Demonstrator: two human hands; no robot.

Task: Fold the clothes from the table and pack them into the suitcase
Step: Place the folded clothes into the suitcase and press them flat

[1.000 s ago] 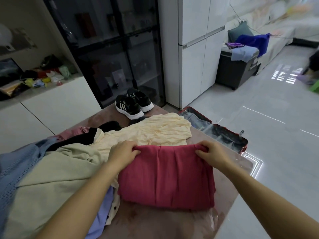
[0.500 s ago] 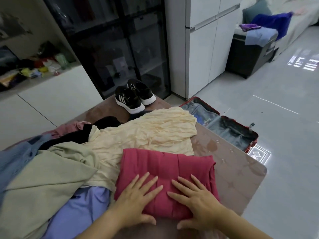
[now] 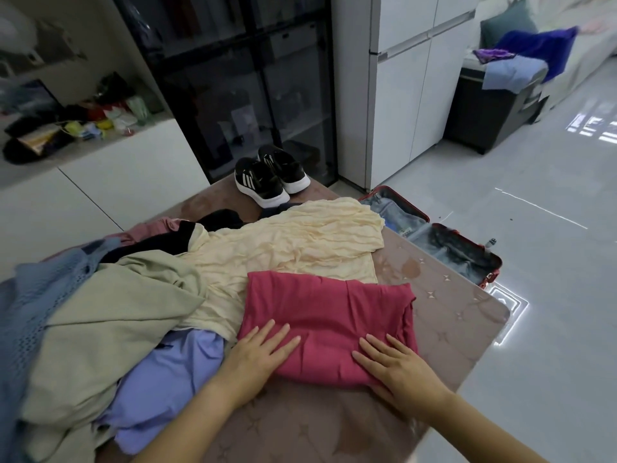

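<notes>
A folded red garment (image 3: 329, 315) lies on the brown table (image 3: 454, 315) near its front edge. My left hand (image 3: 258, 357) presses flat on the garment's near left corner, fingers straight. My right hand (image 3: 397, 369) presses flat on its near right corner. Behind the red garment lies a spread cream top (image 3: 293, 248). To the left sits a pile: an olive-green garment (image 3: 110, 315), a blue knit (image 3: 30, 312), a lilac garment (image 3: 167, 385), and black and pink pieces. An open red suitcase (image 3: 434, 235) lies on the floor to the right of the table.
A pair of black sneakers (image 3: 270, 177) stands at the table's far end. A dark glass cabinet (image 3: 233, 85) and white cupboards (image 3: 407, 81) stand behind. A dark box (image 3: 490, 111) with clothes on top sits at the far right on the glossy grey floor.
My hands let go of the red garment's far edge, came to its near edge and now press flat there, sliding apart toward the corners. The garment lies folded smaller.
</notes>
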